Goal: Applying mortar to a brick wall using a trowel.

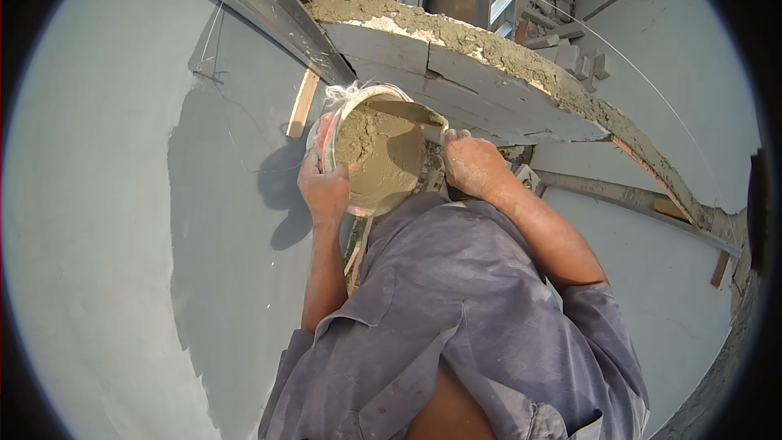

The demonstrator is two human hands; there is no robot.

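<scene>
grey floor (98, 236), mortar-topped block wall (489, 73)

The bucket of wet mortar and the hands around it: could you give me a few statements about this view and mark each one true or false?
1. The left hand grips the rim of the bucket. True.
2. The bucket is empty. False: it holds wet grey-brown mortar.
3. The right hand holds a trowel whose blade reaches into the bucket. True.
4. The top of the block wall is bare. False: a rough layer of mortar lies along it.
5. The person wears gloves. False: both hands are bare.
</scene>
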